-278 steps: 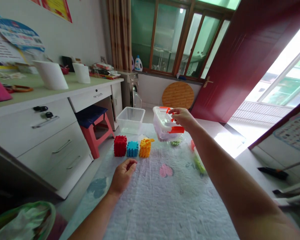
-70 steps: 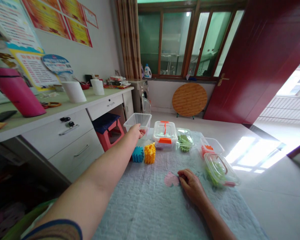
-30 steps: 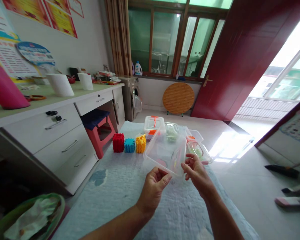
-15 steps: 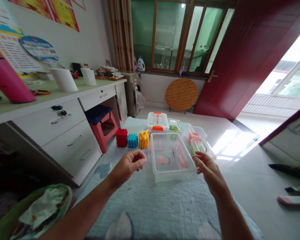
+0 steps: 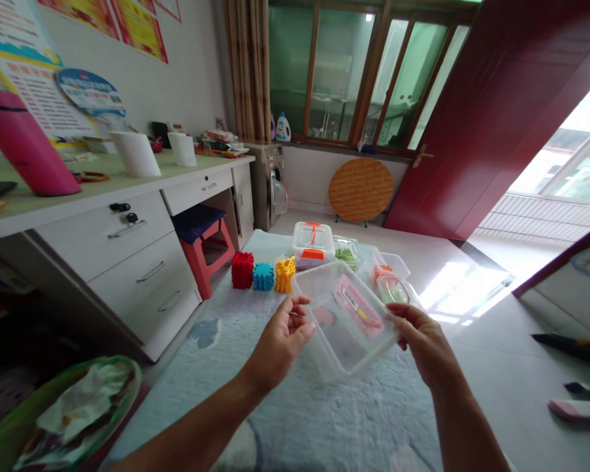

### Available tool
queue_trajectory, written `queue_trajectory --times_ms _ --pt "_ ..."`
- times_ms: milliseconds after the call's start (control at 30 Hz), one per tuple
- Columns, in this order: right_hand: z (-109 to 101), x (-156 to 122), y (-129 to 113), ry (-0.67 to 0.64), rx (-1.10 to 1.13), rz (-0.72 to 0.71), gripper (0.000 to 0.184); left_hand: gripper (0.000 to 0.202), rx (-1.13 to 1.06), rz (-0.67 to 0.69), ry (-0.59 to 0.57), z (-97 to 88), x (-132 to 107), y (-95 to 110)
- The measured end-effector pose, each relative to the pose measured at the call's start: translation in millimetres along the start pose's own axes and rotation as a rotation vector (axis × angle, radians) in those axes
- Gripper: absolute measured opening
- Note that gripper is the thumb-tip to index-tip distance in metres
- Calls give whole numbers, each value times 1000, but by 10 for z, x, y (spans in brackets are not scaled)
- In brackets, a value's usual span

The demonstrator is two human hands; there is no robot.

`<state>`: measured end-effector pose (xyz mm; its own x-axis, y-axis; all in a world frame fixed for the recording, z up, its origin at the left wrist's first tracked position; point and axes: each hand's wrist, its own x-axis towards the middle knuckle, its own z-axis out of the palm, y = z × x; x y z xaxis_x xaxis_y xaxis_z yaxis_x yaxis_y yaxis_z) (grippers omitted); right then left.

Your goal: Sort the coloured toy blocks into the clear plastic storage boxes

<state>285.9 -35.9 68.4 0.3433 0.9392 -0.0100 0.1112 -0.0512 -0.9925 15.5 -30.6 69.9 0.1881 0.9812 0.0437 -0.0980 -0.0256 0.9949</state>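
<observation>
A clear plastic box point(image 5: 344, 357) is tilted in front of me, with a pink label on its far right wall. My right hand point(image 5: 420, 334) pinches the rim at its right corner. At the left side is my left hand point(image 5: 288, 337), fingers curled and apart, close to the rim; whether it touches the box I cannot tell. Just beyond stand three puzzle-edged cubes: a red cube point(image 5: 242, 270), a smaller blue cube point(image 5: 263, 276) and a yellow cube point(image 5: 285, 274). Behind the box sits a lidded container point(image 5: 313, 239) with orange clasps.
A clear container with green pieces point(image 5: 345, 254) and one with orange pieces point(image 5: 384, 270) lie on the blue cloth point(image 5: 216, 373). A clear lid point(image 5: 394, 290) is near my right hand. A red stool point(image 5: 204, 246) and a bin point(image 5: 128, 400) stand left, beside a white desk point(image 5: 113, 226).
My right hand has taken hold of the clear box's right corner, and the box has turned and tilted. My left hand has moved right to the box's left side, its fingers opening.
</observation>
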Motion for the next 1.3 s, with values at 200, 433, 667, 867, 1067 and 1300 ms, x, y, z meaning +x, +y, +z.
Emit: queue_trajectory --times_ms 200,433,667,867,1067,1300 --pt "110 233 76 -10 69 -59 50 27 144 -100 -382 -406 -513 144" --pt "211 174 243 -116 -23 -46 56 31 129 40 113 -638 -157 10" --pt "279 68 175 -146 37 52 53 41 65 -54 16 -469 -127 -94" --pt "348 14 153 -163 121 83 50 42 61 -79 23 -551 -154 -128" --pt "357 -12 174 -134 169 95 44 42 48 -48 56 -512 -79 -145" --pt "217 130 322 -80 34 78 41 30 239 87 129 -679 245 -5"
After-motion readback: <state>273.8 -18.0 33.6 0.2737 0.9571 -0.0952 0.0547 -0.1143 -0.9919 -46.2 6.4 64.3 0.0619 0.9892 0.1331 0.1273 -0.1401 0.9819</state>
